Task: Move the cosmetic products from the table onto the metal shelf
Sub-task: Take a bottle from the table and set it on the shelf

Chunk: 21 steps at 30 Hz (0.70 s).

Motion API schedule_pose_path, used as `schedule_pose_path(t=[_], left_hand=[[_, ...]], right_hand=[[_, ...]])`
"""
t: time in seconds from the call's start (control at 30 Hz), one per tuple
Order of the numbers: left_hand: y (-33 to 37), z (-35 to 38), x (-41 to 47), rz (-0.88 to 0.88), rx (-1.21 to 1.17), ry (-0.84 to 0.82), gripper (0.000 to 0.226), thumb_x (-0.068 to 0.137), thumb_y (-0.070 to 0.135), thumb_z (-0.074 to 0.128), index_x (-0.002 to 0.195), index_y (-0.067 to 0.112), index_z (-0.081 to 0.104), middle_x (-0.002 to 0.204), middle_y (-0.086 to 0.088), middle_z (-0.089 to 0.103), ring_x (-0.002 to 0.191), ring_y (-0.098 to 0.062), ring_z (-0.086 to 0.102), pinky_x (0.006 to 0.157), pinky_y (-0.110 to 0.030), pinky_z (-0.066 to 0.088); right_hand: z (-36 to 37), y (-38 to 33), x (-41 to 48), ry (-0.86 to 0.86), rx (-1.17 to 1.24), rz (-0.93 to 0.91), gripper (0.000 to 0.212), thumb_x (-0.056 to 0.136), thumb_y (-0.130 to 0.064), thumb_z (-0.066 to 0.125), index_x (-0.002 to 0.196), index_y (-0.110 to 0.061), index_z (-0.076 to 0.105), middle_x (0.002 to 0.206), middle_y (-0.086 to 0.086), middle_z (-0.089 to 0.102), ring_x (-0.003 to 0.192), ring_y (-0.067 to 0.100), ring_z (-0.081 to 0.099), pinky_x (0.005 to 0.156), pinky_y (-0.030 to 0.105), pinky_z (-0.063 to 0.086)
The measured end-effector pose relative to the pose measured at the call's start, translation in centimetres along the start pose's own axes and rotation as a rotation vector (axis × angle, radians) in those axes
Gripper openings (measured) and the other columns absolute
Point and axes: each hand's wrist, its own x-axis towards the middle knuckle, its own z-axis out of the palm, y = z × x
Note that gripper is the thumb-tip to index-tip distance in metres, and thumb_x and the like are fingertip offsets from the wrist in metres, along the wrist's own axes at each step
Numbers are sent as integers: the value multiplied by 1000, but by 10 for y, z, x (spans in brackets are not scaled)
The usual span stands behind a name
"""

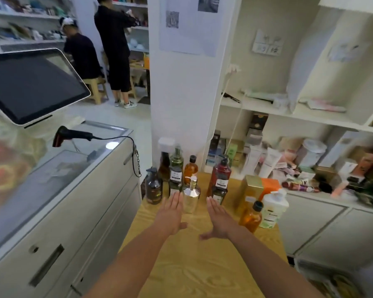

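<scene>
Several cosmetic bottles stand at the far end of a wooden table (202, 265). A pale gold bottle (191, 195) stands in the middle, between my two hands. My left hand (170, 214) is open, palm inward, just left of it. My right hand (219, 216) is open, palm inward, just right of it. Neither hand touches it. A dark brown pump bottle (153, 187) stands at the left, a red pump bottle (221, 175) behind my right hand. At the right are a gold box (249, 192), an amber bottle (251, 217) and a white pump bottle (272, 208).
A white shelf unit (299, 114) at the right holds many boxes and tubes. A glass counter (58, 168) at the left carries a screen (30, 87) and a barcode scanner (71, 134). A white pillar (181, 93) rises behind the table. Two people work far back.
</scene>
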Motion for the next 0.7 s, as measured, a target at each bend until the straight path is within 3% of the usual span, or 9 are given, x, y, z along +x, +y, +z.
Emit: schedule_pose_path(t=[0.27,0.57,0.63,0.7], left_hand=[[-37,-10,84,107,-32,-28,100,92,54,49,149,8,-20,159,-7,-21,147,-21,-17,119,-38,-1],[-36,7,117,269,34,9,95,90,52,54,151,2,1,160,-13,1,146,-28,5,118,-38,14],[-36,11,120,279,18,-1,93,91,47,56,151,2,2,160,-14,0,145,-29,7,117,-39,16],[-36,13,122,278,-5,-32,93,91,41,57,151,2,-3,160,-14,-6,145,-31,7,117,-41,17]], right_hand=[[-11,-5,102,-12,73,71,130,70,-63,68,147,-6,-20,156,8,-23,145,23,-18,120,37,-2],[-8,3,148,-70,117,122,129,67,-55,76,149,-9,-12,158,7,-15,146,22,-12,119,36,2],[-7,3,153,-92,136,144,129,64,-51,79,151,-13,-8,159,6,-8,147,21,-6,120,36,7],[-7,3,158,-96,189,178,129,61,-42,84,151,-14,-3,159,6,6,146,23,12,118,34,19]])
